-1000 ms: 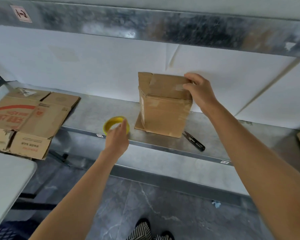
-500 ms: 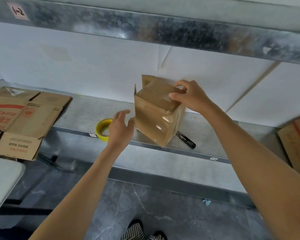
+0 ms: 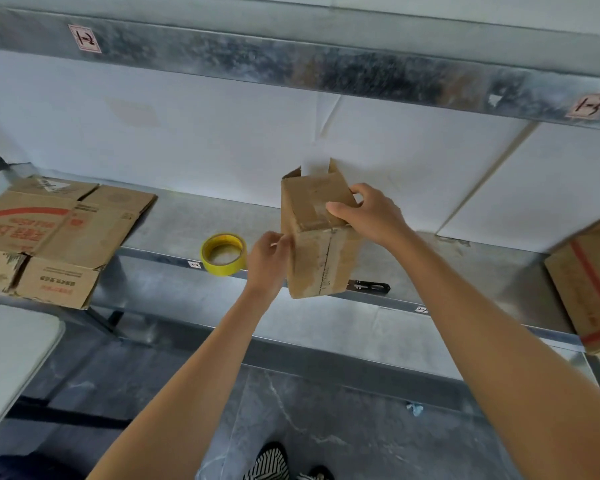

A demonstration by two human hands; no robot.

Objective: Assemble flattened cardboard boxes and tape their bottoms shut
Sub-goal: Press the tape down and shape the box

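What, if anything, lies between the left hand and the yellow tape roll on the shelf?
Nothing visible: the left hand is just right of the tape roll, only bare shelf showing between; the box is on its other side.

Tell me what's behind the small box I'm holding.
A black cutter lies on the metal shelf behind the small box. Only one end shows; the box covers the rest.

- Matt brown card with glossy clear tape: small cardboard box (image 3: 321,258) in the right hand (image 3: 371,216).
- Shiny yellow plastic: tape roll (image 3: 222,270) beside the left hand (image 3: 267,265).
- Dull mottled metal: shelf (image 3: 174,223) beneath both hands.
- Matt scuffed card: flattened boxes (image 3: 56,237) farther left.
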